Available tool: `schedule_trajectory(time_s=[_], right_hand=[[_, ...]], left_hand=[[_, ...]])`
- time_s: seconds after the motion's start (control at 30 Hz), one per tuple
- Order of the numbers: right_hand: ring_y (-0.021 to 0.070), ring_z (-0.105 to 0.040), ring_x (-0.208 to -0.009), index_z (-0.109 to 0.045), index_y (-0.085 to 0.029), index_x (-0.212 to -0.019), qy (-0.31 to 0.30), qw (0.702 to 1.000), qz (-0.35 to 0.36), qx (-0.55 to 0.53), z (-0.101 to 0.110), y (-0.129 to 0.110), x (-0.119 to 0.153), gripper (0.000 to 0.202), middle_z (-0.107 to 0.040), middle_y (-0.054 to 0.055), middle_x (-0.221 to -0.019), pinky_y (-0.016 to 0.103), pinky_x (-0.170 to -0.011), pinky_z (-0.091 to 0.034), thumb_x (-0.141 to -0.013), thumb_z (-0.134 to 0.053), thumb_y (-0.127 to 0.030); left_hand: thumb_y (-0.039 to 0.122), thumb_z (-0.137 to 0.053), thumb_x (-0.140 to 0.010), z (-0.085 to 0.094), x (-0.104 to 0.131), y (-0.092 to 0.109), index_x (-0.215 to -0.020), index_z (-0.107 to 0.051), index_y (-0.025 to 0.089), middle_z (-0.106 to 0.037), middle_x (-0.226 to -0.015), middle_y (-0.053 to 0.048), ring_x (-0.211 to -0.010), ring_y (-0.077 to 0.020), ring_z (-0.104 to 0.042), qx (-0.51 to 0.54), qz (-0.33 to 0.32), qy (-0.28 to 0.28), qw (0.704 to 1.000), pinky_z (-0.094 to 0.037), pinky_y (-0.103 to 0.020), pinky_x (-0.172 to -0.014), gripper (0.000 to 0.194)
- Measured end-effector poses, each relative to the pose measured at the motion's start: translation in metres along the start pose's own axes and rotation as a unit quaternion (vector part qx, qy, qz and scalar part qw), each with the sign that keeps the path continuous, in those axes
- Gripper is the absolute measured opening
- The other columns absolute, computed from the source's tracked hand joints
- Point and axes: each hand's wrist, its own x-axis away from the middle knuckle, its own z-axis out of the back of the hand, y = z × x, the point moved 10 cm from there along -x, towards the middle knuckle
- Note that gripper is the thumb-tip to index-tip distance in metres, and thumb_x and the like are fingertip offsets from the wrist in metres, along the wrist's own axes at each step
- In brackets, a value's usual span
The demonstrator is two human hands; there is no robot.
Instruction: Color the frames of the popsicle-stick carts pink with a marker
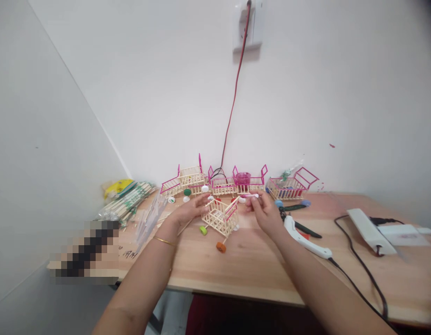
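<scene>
My left hand meets the rim of the stick-built cart on the desk; whether it grips, I can't tell. My right hand pinches a pink-and-white applicator. I'm probably colouring the handle frame, which calls for steady strokes. The applicator's tip is blurred.

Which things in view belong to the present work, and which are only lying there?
In use:
- stick cart, at the left hand
- pink-tipped tool, in the right hand
- perhaps pink cup

Lying there, it seems:
- glue gun
- stick bundle
- yellow packet
</scene>
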Motion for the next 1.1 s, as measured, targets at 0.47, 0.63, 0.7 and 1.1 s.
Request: schedule_trajectory(time_s=[0.47,0.63,0.7,1.1], right_hand=[[0.0098,-0.045,-0.045,-0.052,-0.023,-0.088,0.111,0.988,-0.029,-0.103,0.044,-0.011,-0.003,0.027,-0.048,-0.008,-0.052,0.021,-0.044,-0.037,-0.087,-0.059,-0.049],[0.0099,-0.047,-0.048,-0.052,-0.023,-0.084,0.075,0.987,-0.032,-0.137,0.043,-0.022,-0.002,0.026,-0.05,-0.006,-0.054,0.022,-0.047,-0.039,-0.085,-0.064,-0.047],[0.0101,-0.046,-0.047,-0.052,-0.023,-0.085,0.063,0.988,-0.032,-0.14,0.041,-0.026,0.0,0.025,-0.048,-0.007,-0.053,0.023,-0.047,-0.038,-0.086,-0.063,-0.046],[0.0155,-0.059,-0.068,-0.06,-0.026,-0.1,0.025,0.969,-0.034,-0.245,0.029,-0.029,0.012,0.025,-0.061,0.001,-0.075,0.033,-0.067,-0.051,-0.082,-0.065,-0.043]], left_hand=[[0.021,-0.083,-0.06,-0.009,0.0,0.003,-0.149,-0.033,0.025,-0.032,-0.156,-0.015,-0.145,-0.0332,-0.025,0.0,-0.008,-0.009,1.0,-0.036,-0.043,-0.11,0.102],[0.02,-0.086,-0.056,-0.011,0.0,-0.008,-0.147,-0.038,0.025,-0.041,-0.15,-0.014,-0.137,-0.032,-0.039,0.022,0.022,-0.014,0.999,-0.037,-0.042,-0.108,0.103],[0.019,-0.085,-0.057,-0.016,0.0,-0.012,-0.146,-0.038,0.026,-0.044,-0.148,-0.014,-0.131,-0.0304,-0.046,0.055,0.032,-0.029,0.998,-0.042,-0.041,-0.104,0.101],[0.006,-0.083,-0.051,-0.024,-0.002,-0.02,-0.14,-0.047,0.027,-0.052,-0.14,-0.012,-0.115,-0.0239,-0.058,0.156,0.053,-0.041,0.985,-0.049,-0.032,-0.09,0.098]])
